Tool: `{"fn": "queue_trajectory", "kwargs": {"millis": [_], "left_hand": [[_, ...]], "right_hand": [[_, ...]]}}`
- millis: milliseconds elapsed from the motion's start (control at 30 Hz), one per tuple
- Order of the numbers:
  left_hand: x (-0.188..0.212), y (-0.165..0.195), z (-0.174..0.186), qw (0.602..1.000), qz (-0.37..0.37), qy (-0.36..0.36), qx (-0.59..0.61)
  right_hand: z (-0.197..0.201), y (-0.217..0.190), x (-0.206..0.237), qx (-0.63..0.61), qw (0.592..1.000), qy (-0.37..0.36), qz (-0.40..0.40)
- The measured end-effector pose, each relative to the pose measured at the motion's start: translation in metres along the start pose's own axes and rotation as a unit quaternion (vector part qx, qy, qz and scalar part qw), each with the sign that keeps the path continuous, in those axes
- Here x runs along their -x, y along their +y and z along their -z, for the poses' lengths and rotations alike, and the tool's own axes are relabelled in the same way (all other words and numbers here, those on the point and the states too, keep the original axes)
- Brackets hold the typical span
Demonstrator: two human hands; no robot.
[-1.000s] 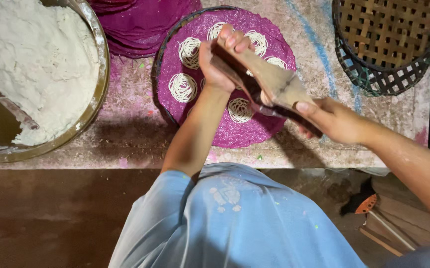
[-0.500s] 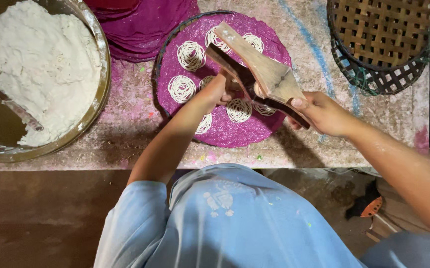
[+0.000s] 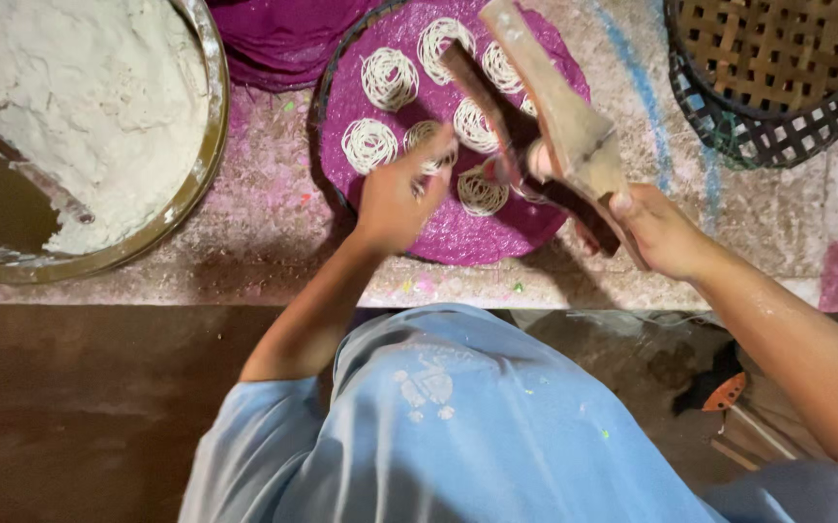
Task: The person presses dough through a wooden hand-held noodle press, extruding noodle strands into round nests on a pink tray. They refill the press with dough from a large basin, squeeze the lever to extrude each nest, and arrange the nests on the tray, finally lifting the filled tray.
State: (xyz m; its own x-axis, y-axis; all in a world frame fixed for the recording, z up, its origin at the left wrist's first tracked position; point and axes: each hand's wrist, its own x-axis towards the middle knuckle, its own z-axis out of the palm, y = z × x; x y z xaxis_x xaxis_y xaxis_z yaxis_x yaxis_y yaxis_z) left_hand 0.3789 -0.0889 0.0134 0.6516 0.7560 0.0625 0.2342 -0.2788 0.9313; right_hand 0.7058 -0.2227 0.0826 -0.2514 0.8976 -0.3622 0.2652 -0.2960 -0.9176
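A round purple mat (image 3: 457,228) on a woven tray carries several white coils of pressed noodle (image 3: 389,77). My right hand (image 3: 661,230) grips the wooden handles of a noodle press (image 3: 559,121), held tilted above the mat. My left hand (image 3: 401,194) rests on the mat's near left part, fingers curled beside a coil; whether it pinches anything I cannot tell.
A big metal bowl (image 3: 208,145) of white flour dough (image 3: 80,97) sits at the left. More purple mats (image 3: 274,44) lie stacked behind. Woven bamboo baskets (image 3: 777,68) stand at the far right. The work surface's front edge (image 3: 244,295) runs near my body.
My left hand has come off the press and dropped down-left onto the mat. The press has stayed in my right hand, tilted over the coils.
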Motion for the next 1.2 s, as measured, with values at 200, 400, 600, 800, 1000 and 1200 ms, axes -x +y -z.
{"fn": "queue_trajectory", "kwargs": {"millis": [200, 400, 600, 800, 1000, 1200], "left_hand": [[-0.027, 0.029, -0.011, 0.600, -0.015, -0.017, 0.800], [-0.047, 0.021, -0.016, 0.575, -0.125, 0.004, 0.808], [-0.037, -0.004, -0.010, 0.570, -0.124, 0.014, 0.812], [-0.051, 0.002, -0.020, 0.565, -0.106, 0.056, 0.817], [-0.043, -0.008, -0.005, 0.578, -0.124, 0.045, 0.806], [-0.055, 0.014, -0.023, 0.574, -0.130, 0.080, 0.804]], "right_hand": [[-0.032, -0.034, 0.017, -0.142, 0.946, -0.147, -0.252], [-0.032, -0.042, 0.003, 0.144, 0.967, -0.032, -0.206], [-0.063, -0.041, -0.003, 0.112, 0.974, -0.004, -0.196], [-0.049, -0.067, -0.006, 0.219, 0.948, 0.028, -0.231], [-0.064, -0.068, -0.011, 0.158, 0.960, 0.010, -0.230], [-0.034, -0.068, -0.010, 0.225, 0.942, 0.046, -0.247]]}}
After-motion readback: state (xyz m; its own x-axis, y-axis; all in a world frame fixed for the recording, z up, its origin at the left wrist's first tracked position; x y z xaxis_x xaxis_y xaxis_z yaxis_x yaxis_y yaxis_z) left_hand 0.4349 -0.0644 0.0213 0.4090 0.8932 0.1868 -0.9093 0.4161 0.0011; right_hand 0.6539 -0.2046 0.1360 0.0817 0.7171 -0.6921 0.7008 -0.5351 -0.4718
